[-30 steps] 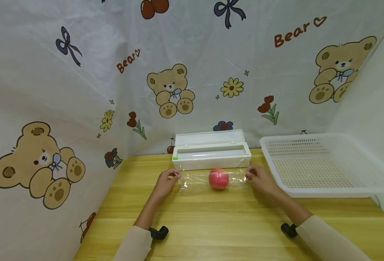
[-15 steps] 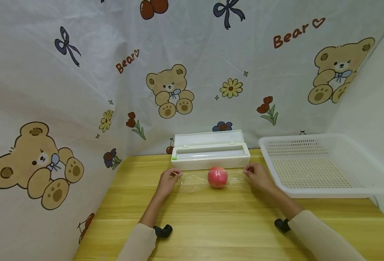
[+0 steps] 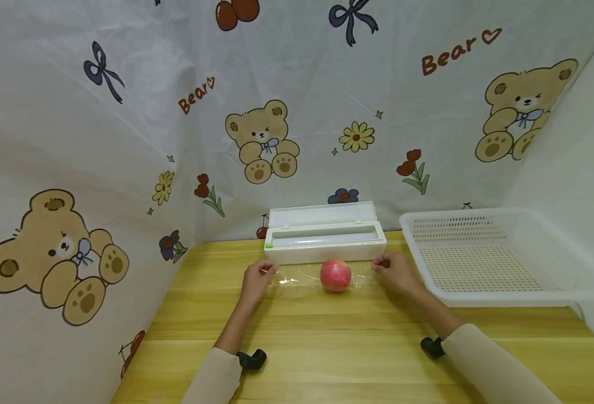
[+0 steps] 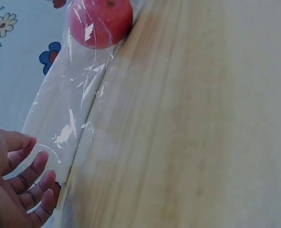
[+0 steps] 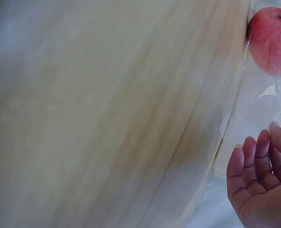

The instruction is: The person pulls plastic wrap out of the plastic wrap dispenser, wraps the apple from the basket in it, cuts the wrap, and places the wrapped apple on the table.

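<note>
A red apple sits near the middle of the table with clear plastic wrap drawn across it. The film runs out to both sides, shiny and creased. At its left end my left hand pinches the film between thumb and index finger, the other fingers loosely bent. My right hand pinches the opposite end in the same way. In the left wrist view, the film stretches from the apple towards my fingertips. The right wrist view shows the apple under the film too.
Behind the apple stands a white wrap dispenser box with its lid raised and a roll inside. A white plastic basket is at the right. A bear-print cloth hangs behind the wooden table.
My right hand has moved slightly left, towards the apple, still pinching the film. The film now lies closer against the apple. My left hand has hardly moved.
</note>
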`<action>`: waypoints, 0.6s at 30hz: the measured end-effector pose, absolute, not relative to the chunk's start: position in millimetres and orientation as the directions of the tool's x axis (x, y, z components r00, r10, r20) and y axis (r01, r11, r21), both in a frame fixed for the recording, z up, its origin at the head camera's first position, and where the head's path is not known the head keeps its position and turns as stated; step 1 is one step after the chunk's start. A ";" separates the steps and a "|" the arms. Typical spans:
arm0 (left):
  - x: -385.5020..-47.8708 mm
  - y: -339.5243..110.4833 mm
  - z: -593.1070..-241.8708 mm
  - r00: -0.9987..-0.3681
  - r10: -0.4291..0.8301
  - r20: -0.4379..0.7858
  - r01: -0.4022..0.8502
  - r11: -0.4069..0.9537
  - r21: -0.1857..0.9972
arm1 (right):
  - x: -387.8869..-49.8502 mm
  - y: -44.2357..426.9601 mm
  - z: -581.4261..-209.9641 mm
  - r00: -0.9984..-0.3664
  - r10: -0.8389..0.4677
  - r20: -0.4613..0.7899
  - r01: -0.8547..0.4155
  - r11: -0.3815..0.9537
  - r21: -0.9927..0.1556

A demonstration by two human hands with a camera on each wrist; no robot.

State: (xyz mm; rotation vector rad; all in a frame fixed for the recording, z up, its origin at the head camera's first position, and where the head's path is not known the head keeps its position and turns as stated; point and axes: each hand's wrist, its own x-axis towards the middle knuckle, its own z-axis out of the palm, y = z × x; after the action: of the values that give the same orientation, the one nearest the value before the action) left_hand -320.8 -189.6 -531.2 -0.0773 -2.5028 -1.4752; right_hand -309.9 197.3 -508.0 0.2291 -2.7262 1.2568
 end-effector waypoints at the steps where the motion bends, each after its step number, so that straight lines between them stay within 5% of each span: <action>1: -318.5 -189.5 -528.7 -0.966 -0.102 0.239 0.160 0.492 0.856 | -310.0 196.9 -508.1 -0.981 -0.080 0.178 -0.187 0.640 -0.745; 6: -302.0 -179.1 -512.8 -0.847 -0.136 0.514 0.349 0.587 0.730 | -309.1 195.1 -507.8 -0.982 -0.075 0.175 -0.183 0.621 -0.762; 10: -285.9 -159.1 -497.3 -0.662 0.188 0.726 0.639 0.649 0.414 | -310.0 194.8 -508.3 -0.980 -0.075 0.184 -0.190 0.618 -0.763; 13: -280.1 -144.3 -490.9 -0.588 0.421 0.691 0.754 0.596 0.277 | -310.7 194.3 -507.6 -0.981 -0.066 0.183 -0.185 0.611 -0.769; 18: -280.8 -128.4 -492.8 -0.619 0.575 0.535 0.773 0.568 0.283 | -310.6 194.7 -508.5 -0.981 -0.072 0.180 -0.186 0.611 -0.769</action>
State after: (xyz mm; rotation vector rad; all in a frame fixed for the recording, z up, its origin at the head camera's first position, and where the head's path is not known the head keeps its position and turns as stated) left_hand -280.8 -128.4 -492.8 -1.0928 -2.4192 -0.7072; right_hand -310.6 194.7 -508.5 0.2170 -2.7010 1.3122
